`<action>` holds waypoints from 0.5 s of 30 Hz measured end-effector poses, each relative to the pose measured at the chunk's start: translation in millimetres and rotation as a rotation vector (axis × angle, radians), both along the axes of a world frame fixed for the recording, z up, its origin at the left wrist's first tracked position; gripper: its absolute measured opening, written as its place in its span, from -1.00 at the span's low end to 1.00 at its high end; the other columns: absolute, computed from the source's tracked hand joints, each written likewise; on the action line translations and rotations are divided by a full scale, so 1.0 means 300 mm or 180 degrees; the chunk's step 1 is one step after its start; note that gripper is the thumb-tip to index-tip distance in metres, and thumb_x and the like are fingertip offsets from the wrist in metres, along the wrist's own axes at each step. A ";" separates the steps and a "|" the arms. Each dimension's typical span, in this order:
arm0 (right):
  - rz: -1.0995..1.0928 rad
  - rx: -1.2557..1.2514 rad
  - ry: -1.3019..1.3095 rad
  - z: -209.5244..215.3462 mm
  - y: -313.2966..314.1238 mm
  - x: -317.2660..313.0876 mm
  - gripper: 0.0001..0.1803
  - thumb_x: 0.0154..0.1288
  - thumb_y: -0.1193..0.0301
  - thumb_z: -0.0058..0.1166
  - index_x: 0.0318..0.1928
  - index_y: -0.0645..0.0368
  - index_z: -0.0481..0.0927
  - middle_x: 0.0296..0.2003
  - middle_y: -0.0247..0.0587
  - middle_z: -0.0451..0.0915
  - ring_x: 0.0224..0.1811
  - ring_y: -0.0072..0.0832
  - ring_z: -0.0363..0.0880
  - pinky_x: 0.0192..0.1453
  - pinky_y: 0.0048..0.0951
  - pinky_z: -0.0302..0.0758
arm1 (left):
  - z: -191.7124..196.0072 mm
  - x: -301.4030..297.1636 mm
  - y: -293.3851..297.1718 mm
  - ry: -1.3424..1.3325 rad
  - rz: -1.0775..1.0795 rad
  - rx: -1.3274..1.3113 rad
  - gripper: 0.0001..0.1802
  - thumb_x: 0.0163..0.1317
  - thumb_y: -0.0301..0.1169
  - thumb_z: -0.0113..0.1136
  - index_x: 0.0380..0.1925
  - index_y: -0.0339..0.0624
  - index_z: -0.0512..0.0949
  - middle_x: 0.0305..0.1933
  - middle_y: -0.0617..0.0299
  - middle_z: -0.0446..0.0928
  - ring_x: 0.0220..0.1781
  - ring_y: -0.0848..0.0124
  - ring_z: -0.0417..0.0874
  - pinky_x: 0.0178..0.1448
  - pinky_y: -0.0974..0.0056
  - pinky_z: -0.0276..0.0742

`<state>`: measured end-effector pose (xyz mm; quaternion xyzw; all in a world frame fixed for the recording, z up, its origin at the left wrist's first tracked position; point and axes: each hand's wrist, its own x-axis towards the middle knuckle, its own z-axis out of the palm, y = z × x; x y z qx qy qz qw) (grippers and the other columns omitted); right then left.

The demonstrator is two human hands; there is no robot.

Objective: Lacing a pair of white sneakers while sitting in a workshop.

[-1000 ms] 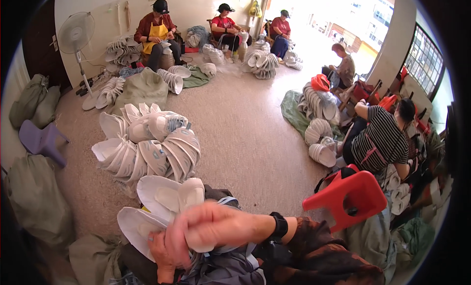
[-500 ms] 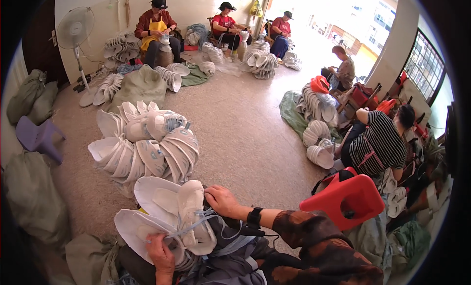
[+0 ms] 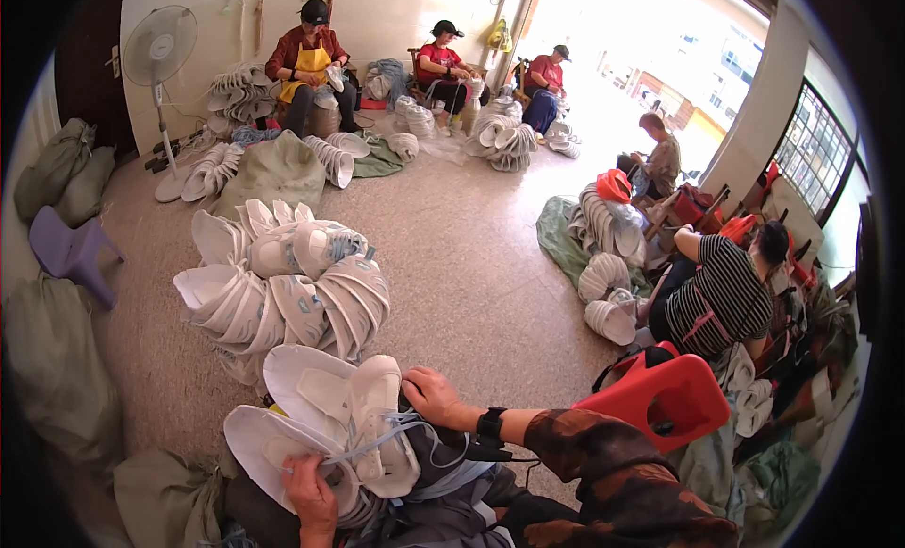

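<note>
Several white shoe uppers rest on my lap. The nearest upper (image 3: pixel 382 435) has light-blue shoelace (image 3: pixel 363 439) threaded loosely across its opening, with slack loops hanging to the right. My left hand (image 3: pixel 311 496) is closed in a pinch at the lace's left end, over the white inner side of a wide-spread upper (image 3: pixel 278 449). Beside the toe of the laced upper, my right hand (image 3: pixel 436 397) has its fingers curled down over a dark edge. Whatever lies under those fingertips is hidden.
A ring of stacked uppers (image 3: pixel 283 307) stands on the floor ahead. To the right are a red plastic stool (image 3: pixel 674 397) and a person in a striped shirt (image 3: pixel 721 289). Sacks (image 3: pixel 57 369) and a purple chair (image 3: pixel 75 251) line the left. Co-workers sit farther back.
The view has shifted slightly, so the room sits a little lower and right. Both hands keep nearly the same place on the uppers. The person in the yellow apron has moved their hands.
</note>
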<state>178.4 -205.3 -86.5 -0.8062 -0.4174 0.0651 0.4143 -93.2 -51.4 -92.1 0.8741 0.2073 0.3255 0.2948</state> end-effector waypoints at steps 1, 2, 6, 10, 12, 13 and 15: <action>0.0029 -0.0029 -0.0013 0.000 0.000 0.004 -0.75 0.39 0.36 -0.03 -0.14 0.24 0.65 -0.19 0.04 0.63 -0.08 0.02 0.59 0.06 -0.09 0.54 | 0.004 0.002 0.001 0.0011 0.0000 -0.0004 -0.67 0.11 -0.68 -0.01 -0.12 -0.26 0.55 -0.18 -0.05 0.59 -0.03 -0.09 0.59 0.40 -0.18 0.24; 0.0057 -0.0057 -0.0025 -0.001 -0.001 0.007 -0.75 0.39 0.35 -0.03 -0.13 0.24 0.65 -0.19 0.04 0.63 -0.07 0.01 0.59 0.06 -0.09 0.53 | 0.005 0.005 0.004 0.0024 -0.0001 -0.0007 -0.68 0.11 -0.68 -0.01 -0.12 -0.25 0.55 -0.18 -0.05 0.59 -0.03 -0.09 0.59 0.39 -0.19 0.25; 0.0032 -0.0126 -0.0007 0.007 -0.003 0.003 -0.73 0.40 0.34 -0.03 -0.12 0.25 0.64 -0.18 0.05 0.62 -0.06 0.01 0.59 0.08 -0.09 0.53 | 0.000 0.005 0.005 -0.0007 -0.0010 0.0019 -0.68 0.11 -0.68 -0.01 -0.12 -0.25 0.54 -0.19 -0.05 0.59 -0.03 -0.09 0.59 0.37 -0.19 0.25; 0.0016 -0.0143 0.0069 0.011 -0.008 0.006 -0.72 0.41 0.32 -0.04 -0.11 0.25 0.64 -0.17 0.07 0.62 -0.05 0.03 0.58 0.10 -0.07 0.51 | 0.001 0.005 0.002 0.0041 -0.0004 0.0008 -0.69 0.12 -0.68 -0.02 -0.13 -0.25 0.54 -0.19 -0.05 0.58 -0.04 -0.09 0.59 0.38 -0.20 0.25; 0.0006 -0.0102 0.0071 0.001 -0.006 0.013 -0.71 0.41 0.32 -0.04 -0.11 0.25 0.64 -0.17 0.08 0.62 -0.05 0.04 0.58 0.10 -0.07 0.51 | -0.004 0.008 0.003 0.0048 0.0007 0.0060 -0.69 0.13 -0.69 -0.02 -0.13 -0.25 0.55 -0.20 -0.05 0.58 -0.04 -0.09 0.59 0.39 -0.20 0.25; 0.0006 -0.0116 0.0108 -0.001 -0.005 0.015 -0.71 0.40 0.32 -0.04 -0.12 0.25 0.65 -0.17 0.09 0.62 -0.05 0.05 0.58 0.10 -0.06 0.51 | 0.000 0.009 0.003 0.0042 0.0002 0.0033 -0.69 0.13 -0.69 -0.02 -0.13 -0.24 0.55 -0.20 -0.05 0.58 -0.04 -0.09 0.59 0.40 -0.20 0.26; -0.0001 -0.0115 0.0162 -0.002 -0.007 0.010 -0.72 0.40 0.32 -0.04 -0.12 0.25 0.65 -0.18 0.09 0.62 -0.05 0.06 0.58 0.10 -0.06 0.51 | 0.016 0.009 -0.001 0.0052 -0.0012 0.0021 -0.69 0.13 -0.69 -0.02 -0.13 -0.24 0.55 -0.20 -0.04 0.58 -0.04 -0.09 0.59 0.40 -0.19 0.26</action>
